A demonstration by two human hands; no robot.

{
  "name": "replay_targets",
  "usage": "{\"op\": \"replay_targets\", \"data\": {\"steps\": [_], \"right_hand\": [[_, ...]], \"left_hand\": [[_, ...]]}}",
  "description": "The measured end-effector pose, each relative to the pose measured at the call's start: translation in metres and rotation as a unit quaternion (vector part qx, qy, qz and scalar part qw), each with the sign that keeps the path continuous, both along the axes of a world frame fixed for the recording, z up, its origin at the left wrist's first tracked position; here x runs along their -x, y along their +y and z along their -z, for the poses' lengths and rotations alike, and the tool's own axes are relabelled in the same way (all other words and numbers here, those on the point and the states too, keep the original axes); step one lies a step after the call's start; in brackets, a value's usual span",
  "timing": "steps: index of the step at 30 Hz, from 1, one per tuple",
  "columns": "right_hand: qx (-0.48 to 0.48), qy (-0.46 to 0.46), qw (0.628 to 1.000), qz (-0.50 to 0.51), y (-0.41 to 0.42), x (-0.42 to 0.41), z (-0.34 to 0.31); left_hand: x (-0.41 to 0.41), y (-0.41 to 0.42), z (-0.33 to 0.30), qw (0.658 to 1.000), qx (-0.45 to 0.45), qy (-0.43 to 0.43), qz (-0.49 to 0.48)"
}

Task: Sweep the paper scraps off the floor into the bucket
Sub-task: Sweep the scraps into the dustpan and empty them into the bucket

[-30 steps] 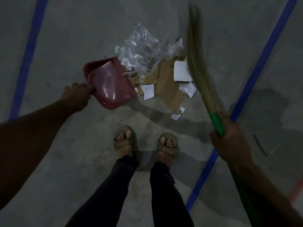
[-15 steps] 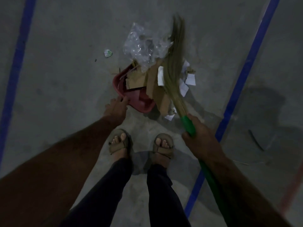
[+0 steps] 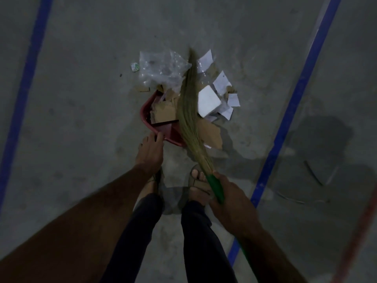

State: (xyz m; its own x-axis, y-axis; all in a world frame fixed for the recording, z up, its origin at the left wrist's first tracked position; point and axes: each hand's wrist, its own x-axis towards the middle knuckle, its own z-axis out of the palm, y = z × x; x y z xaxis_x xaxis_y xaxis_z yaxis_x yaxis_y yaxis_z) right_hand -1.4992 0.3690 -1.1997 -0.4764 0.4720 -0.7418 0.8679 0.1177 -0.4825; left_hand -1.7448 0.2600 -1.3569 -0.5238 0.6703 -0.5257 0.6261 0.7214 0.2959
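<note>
Left hand [image 3: 150,152] holding red dustpan [image 3: 161,129], right hand [image 3: 230,199] gripping broom [image 3: 188,103] over paper scraps [image 3: 216,94]

i see the red dustpan [image 3: 163,131] resting on the grey floor, its mouth facing away and holding brown cardboard pieces [image 3: 165,111]. the grass broom [image 3: 188,111], green-handled, lies slanted across the dustpan's right side. white paper scraps [image 3: 221,94] lie just right of the bristles, a crumpled clear plastic bag [image 3: 161,72] beyond the pan, one small scrap [image 3: 134,67] at its left.
</note>
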Motion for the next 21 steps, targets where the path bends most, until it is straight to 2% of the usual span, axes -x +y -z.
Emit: {"op": "replay_targets", "data": {"steps": [11, 21], "right_hand": [[-0.025, -0.056, 0.996, -0.058, -0.024, -0.042, -0.1], [-0.068, -0.039, 0.994, -0.079, -0.071, -0.1, -0.219]], "left_hand": [[-0.044, -0.031, -0.115, 1.0, 0.024, -0.002, -0.011], [-0.105, -0.06, -0.237, 0.997, -0.045, 0.024, -0.063]]}}
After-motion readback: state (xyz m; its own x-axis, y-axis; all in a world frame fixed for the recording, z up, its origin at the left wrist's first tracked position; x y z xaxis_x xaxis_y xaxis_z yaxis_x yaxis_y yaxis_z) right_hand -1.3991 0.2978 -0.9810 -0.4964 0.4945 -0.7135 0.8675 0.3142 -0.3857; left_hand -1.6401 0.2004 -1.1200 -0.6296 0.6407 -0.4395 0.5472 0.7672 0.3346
